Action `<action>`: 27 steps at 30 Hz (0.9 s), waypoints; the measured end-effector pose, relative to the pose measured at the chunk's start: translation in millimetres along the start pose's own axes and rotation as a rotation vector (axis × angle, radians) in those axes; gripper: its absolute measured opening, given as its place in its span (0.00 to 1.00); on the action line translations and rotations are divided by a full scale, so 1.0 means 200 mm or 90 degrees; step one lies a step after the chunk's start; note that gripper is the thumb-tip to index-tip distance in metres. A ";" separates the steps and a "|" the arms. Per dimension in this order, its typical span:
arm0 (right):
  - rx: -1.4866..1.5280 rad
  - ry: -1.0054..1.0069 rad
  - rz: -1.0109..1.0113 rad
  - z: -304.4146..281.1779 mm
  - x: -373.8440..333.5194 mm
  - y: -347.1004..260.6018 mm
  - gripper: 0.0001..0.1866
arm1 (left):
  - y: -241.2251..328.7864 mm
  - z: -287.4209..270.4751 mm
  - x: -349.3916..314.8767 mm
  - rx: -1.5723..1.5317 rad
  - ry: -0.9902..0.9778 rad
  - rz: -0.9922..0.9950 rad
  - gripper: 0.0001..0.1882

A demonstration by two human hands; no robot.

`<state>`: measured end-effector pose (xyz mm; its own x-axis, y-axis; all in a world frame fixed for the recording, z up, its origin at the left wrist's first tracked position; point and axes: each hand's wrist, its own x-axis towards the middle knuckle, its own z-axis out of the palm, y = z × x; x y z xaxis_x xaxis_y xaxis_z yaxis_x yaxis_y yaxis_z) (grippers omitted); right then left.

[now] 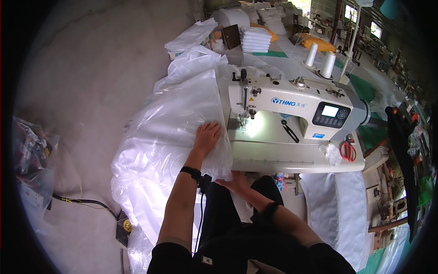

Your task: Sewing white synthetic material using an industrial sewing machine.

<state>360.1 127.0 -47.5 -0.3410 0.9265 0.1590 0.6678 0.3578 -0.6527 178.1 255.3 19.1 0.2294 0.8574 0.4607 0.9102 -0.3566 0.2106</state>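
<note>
Head view: found the left hand laid palm-down on a glossy white sheet, with fingers extended and only lightly parted, resting on the surface rather than clasping it. Noted the right hand at the sheet's lower corner, just beside the front edge of the machine bed; could not tell the closure of its fingers. Recorded the sheet as draped left of the sewing machine, with black snips and red-handled scissors on the bed.
</note>
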 end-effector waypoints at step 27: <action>0.628 -0.081 0.253 -0.55 -0.25 -0.13 0.11 | 0.32 0.14 0.17 0.063 -0.075 0.066 0.24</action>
<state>433.0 83.5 43.2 -0.3217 0.9164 -0.2382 -0.0644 -0.2722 -0.9601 253.8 272.1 25.1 0.3580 0.8574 0.3697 0.9076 -0.4125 0.0779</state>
